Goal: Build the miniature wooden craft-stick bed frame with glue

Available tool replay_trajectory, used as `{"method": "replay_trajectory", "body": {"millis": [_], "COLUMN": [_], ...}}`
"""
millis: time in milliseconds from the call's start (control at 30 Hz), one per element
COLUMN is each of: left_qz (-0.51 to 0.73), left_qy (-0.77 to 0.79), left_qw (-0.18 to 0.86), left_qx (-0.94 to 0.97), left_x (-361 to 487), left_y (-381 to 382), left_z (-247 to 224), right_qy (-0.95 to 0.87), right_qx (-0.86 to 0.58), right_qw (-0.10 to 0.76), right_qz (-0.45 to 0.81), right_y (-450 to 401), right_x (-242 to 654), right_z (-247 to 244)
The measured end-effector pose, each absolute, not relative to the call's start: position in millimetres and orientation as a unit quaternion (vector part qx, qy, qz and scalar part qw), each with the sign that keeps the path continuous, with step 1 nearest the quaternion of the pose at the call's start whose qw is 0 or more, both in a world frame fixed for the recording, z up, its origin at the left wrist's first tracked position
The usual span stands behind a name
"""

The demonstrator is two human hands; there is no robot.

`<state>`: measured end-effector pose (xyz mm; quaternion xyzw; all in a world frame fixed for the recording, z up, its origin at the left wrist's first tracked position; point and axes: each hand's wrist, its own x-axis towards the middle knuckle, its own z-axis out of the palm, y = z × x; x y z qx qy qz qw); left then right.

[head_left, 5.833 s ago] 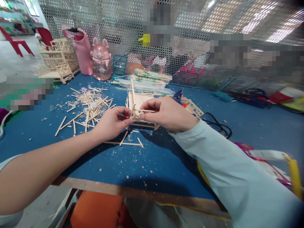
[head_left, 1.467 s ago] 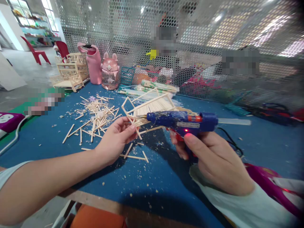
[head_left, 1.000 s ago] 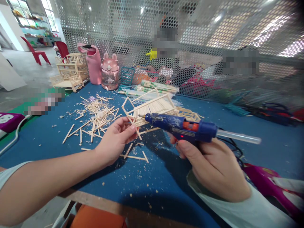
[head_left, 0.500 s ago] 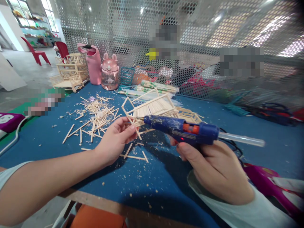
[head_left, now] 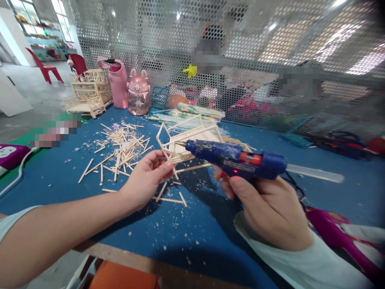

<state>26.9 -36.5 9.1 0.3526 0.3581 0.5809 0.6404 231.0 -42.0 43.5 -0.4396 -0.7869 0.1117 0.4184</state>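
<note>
My left hand point(head_left: 148, 172) is closed on the near left corner of a small wooden stick frame point(head_left: 192, 136), pinching it between thumb and fingers. My right hand point(head_left: 267, 204) wraps round the handle of a blue hot glue gun point(head_left: 237, 160). Its nozzle points left, over the frame's left part; whether it touches a stick I cannot tell. A red light glows on the gun's side, and a clear glue stick point(head_left: 315, 173) juts from its rear. The gun hides part of the frame. Left of the frame lies a pile of loose short sticks point(head_left: 126, 146).
A pink bottle point(head_left: 118, 86), a clear-and-pink bottle point(head_left: 138, 94) and a stick-built model point(head_left: 88, 94) stand at the back left. Bagged sticks point(head_left: 198, 112) lie before a perforated metal screen point(head_left: 168, 36). Purple power strips point(head_left: 327, 224) and cables sit at the sides. People are behind the screen.
The glue gun has shifted slightly right, with its nozzle end raised a little off the frame's near left corner. My left hand keeps its hold on the frame.
</note>
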Motion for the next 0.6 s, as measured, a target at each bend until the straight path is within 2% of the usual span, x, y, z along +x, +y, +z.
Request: {"method": "replay_trajectory", "body": {"millis": [433,600], "left_qz": [0.58,0.581], "left_qy": [0.359,0.36], "left_qw": [0.639,0.641], "left_qx": [0.356,0.348], "left_x": [26.1,26.1], "left_y": [-36.0,-35.9], "left_z": [8.7,9.7], "right_qy": [-0.808,-0.823], "right_qx": [-0.434,-0.413], "right_qw": [0.394,0.389], "right_qz": [0.063,0.003], "right_y": [-40.9,-42.1], "right_x": [234.0,234.8], "right_z": [45.7,46.2]}}
